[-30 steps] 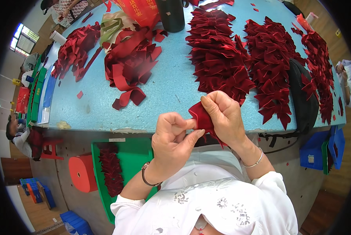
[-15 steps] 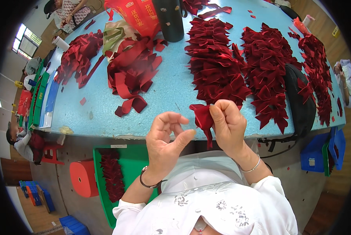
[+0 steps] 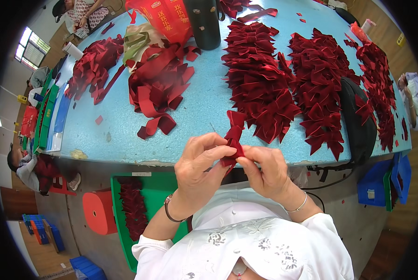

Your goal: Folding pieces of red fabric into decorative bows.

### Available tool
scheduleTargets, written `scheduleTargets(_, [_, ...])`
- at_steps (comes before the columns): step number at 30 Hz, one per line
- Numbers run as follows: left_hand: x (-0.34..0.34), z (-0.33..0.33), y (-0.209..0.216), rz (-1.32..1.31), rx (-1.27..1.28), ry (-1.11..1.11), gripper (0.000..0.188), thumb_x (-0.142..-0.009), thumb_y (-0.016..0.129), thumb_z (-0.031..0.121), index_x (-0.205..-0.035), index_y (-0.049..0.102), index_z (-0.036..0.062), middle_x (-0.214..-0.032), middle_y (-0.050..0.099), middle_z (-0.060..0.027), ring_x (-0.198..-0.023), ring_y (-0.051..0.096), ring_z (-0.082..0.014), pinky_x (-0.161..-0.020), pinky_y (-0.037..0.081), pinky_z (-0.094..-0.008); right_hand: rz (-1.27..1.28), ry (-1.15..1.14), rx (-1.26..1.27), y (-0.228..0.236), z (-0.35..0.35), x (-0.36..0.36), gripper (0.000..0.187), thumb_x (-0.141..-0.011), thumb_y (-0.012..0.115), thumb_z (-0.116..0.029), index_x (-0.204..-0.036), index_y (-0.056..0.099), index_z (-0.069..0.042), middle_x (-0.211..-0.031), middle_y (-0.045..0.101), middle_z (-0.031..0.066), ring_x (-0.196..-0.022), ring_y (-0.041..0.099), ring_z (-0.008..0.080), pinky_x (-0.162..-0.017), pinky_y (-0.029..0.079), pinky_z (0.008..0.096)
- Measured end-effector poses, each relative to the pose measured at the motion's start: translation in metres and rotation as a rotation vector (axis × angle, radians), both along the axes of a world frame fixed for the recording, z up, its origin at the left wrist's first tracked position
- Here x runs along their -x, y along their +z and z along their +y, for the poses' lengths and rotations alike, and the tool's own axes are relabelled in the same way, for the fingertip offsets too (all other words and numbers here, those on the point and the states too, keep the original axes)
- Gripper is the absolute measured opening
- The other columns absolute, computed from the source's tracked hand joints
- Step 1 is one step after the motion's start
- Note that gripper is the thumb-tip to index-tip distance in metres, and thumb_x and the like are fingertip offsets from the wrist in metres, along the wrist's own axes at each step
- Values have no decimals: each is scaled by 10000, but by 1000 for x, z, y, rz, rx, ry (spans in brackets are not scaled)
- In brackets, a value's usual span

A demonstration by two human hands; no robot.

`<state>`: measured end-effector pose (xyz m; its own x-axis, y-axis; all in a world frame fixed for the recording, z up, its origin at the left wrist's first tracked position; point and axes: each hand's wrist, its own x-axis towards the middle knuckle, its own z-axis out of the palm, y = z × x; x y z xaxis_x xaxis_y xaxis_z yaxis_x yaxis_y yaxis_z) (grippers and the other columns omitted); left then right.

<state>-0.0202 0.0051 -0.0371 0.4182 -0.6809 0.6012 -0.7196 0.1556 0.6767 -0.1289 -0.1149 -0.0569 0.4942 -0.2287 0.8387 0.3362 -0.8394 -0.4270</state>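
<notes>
Both of my hands meet over the near edge of the blue table, holding one dark red velvet bow (image 3: 235,135) between them. My left hand (image 3: 202,161) pinches the bow's middle from the left, its fingers bent round it. From the other side, my right hand (image 3: 267,170) grips the bow's lower right part between thumb and forefinger. One loop points up and away; the lower end is partly hidden behind my fingers. Just beyond lies a long heap of finished bows (image 3: 260,84). A tangle of loose red ribbon strips (image 3: 157,84) lies to the left of it.
More bow rows (image 3: 318,84) lie rightward, with a black bag (image 3: 358,121) beside them. A dark flask (image 3: 205,23) and red bag (image 3: 164,18) stand at the back. Below the table edge are a green crate (image 3: 160,186) and a red roll (image 3: 98,212). Other people sit around.
My left hand, apart from the ribbon before, has closed on it. My right hand has come down slightly, and the hanging red piece now shows as a bow with its loop upward.
</notes>
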Motion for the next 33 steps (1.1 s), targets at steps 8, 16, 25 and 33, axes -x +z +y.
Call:
scheduleTargets(8, [-21, 16, -4, 630, 38, -194, 233, -621, 535, -203, -777, 593, -40, -964, 588, -165, -878, 568, -172, -751, 476, -282, 102, 37, -227, -12, -1, 29, 260, -796, 670, -84, -970, 511, 26, -930, 624, 162, -658, 595, 200, -642, 485, 294])
scheduleTargets(16, [-34, 13, -8, 672, -133, -552, 181, -687, 518, -182, -781, 572, -36, -970, 585, -167, -843, 578, -168, -771, 480, -286, 174, 217, -481, 11, -32, 18, 384, -728, 741, -78, -1034, 551, 53, -948, 627, 126, -733, 606, 176, -653, 489, 277])
scheduleTargets(25, [-25, 3, -13, 1195, -82, -96, 167, -834, 573, 1, -997, 579, -35, -929, 615, -97, -855, 588, -140, -789, 478, -260, 375, 230, -749, -17, -10, 19, 279, -696, 737, 12, -938, 603, 48, -930, 640, 101, -792, 613, 153, -678, 491, 259])
scheduleTargets(33, [-4, 4, -21, 1147, -175, -150, 226, -897, 535, 85, -1068, 548, -62, -983, 630, -109, -864, 607, -158, -777, 485, -276, 146, 62, -255, -31, -4, 8, 384, -707, 707, 48, -1055, 546, 37, -969, 631, 157, -840, 628, 226, -697, 508, 291])
